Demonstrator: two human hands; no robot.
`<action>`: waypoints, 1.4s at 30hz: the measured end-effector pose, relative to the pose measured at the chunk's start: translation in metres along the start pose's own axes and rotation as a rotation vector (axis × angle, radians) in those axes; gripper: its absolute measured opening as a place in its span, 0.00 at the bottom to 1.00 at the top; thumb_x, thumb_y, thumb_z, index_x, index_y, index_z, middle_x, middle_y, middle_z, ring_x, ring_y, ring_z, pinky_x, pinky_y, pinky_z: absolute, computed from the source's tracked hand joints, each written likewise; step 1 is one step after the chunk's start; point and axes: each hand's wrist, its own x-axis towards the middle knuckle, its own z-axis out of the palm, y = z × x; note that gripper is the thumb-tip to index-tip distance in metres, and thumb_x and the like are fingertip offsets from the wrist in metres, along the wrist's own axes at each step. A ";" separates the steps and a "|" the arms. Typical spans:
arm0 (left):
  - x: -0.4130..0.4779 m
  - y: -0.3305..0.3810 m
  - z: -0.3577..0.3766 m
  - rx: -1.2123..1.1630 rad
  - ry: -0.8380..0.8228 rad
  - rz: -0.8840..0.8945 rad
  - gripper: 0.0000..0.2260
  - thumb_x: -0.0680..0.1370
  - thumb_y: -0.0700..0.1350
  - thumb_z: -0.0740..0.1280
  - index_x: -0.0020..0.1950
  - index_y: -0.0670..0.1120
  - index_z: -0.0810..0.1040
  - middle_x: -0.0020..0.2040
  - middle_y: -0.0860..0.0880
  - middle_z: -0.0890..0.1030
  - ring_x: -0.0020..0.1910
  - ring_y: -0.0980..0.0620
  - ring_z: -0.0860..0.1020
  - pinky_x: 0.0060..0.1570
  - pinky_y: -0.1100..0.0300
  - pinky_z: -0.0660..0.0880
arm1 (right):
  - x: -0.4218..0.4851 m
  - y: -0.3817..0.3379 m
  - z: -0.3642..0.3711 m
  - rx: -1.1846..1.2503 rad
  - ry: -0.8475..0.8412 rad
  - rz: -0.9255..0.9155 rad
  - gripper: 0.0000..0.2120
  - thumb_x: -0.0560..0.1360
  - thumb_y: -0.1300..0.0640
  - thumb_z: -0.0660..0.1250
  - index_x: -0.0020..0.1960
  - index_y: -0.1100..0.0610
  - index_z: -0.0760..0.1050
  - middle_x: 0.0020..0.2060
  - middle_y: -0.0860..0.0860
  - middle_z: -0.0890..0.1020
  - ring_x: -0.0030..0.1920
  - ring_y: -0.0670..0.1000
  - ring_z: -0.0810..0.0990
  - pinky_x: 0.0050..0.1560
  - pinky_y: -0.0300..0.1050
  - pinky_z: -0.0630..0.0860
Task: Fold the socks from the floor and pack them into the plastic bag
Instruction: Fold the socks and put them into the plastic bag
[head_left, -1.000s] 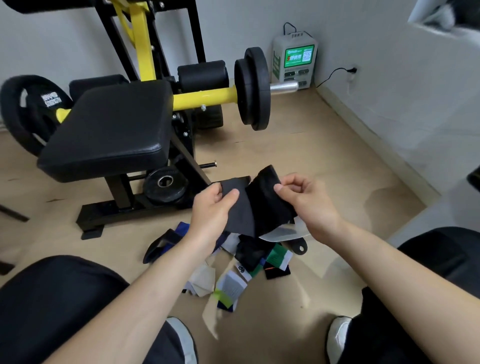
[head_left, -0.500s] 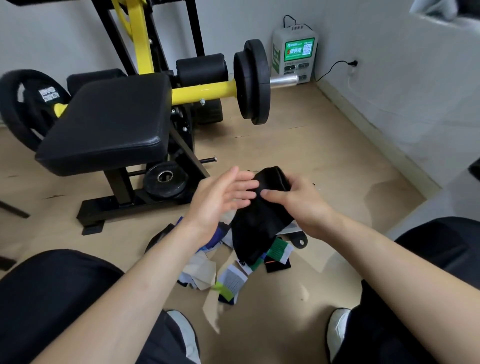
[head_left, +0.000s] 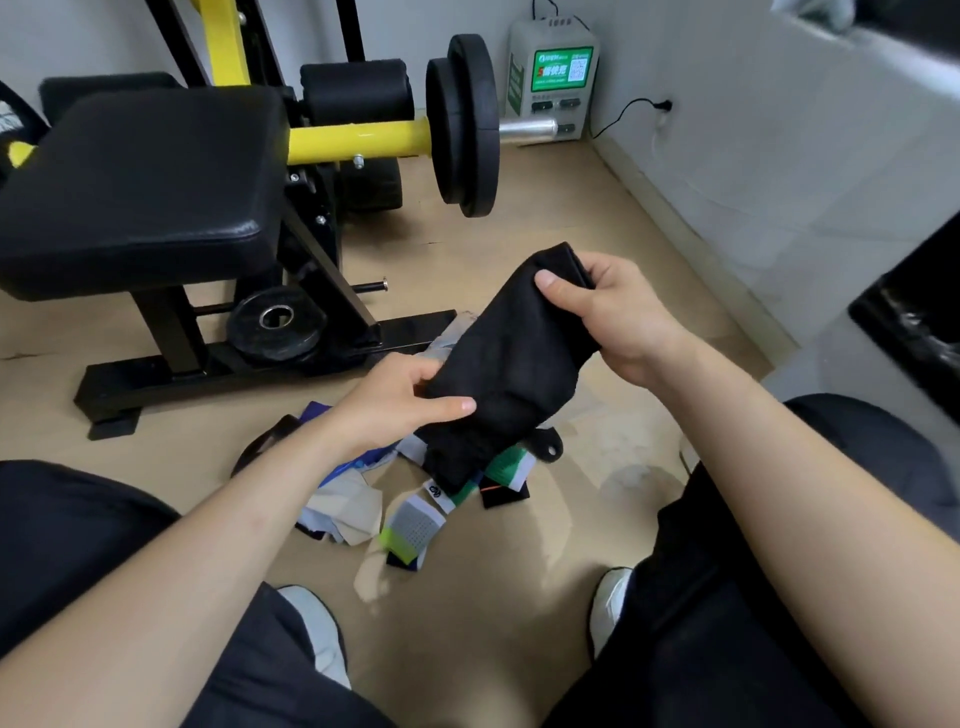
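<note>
A folded black sock (head_left: 511, 358) hangs in the air between my hands, above the floor. My right hand (head_left: 608, 317) grips its upper end, thumb pressed on top. My left hand (head_left: 400, 405) holds its lower left side, thumb lying across the fabric and fingers behind it. Below them a pile of loose socks (head_left: 410, 499) lies on the wooden floor: white, blue, green-striped, beige and black ones, partly hidden by the held sock. I cannot make out a plastic bag with certainty; a pale translucent edge (head_left: 449, 338) shows behind the sock.
A black and yellow weight bench (head_left: 140, 187) with plates (head_left: 465, 124) stands close behind the pile. A green-screened charging box (head_left: 556, 78) sits against the wall. My knees and white shoes (head_left: 610, 603) frame the floor area; a black object (head_left: 909, 322) stands at the right.
The sock was spread between both hands, then doubled over. My left hand went from open beside it to gripping its lower part; my right hand moved up and right with the top end.
</note>
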 end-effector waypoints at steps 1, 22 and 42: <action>0.000 -0.002 0.000 -0.012 0.003 -0.022 0.08 0.76 0.43 0.75 0.55 0.47 0.86 0.50 0.51 0.87 0.52 0.51 0.85 0.59 0.50 0.80 | 0.002 0.000 -0.006 -0.022 0.044 -0.001 0.08 0.78 0.54 0.70 0.50 0.59 0.79 0.42 0.54 0.83 0.41 0.55 0.82 0.41 0.50 0.75; 0.000 0.012 -0.020 -0.208 0.440 0.055 0.07 0.80 0.46 0.71 0.52 0.43 0.83 0.48 0.42 0.85 0.47 0.50 0.82 0.49 0.51 0.78 | 0.014 0.024 -0.007 -0.070 0.188 0.045 0.04 0.76 0.61 0.72 0.49 0.58 0.78 0.39 0.54 0.80 0.35 0.49 0.79 0.36 0.40 0.77; -0.020 0.021 -0.059 -0.184 0.486 0.120 0.05 0.81 0.44 0.69 0.52 0.46 0.84 0.48 0.47 0.86 0.47 0.53 0.83 0.47 0.59 0.80 | 0.017 0.051 0.040 -0.422 -0.465 0.078 0.05 0.72 0.63 0.75 0.46 0.57 0.82 0.41 0.51 0.86 0.40 0.47 0.84 0.41 0.41 0.80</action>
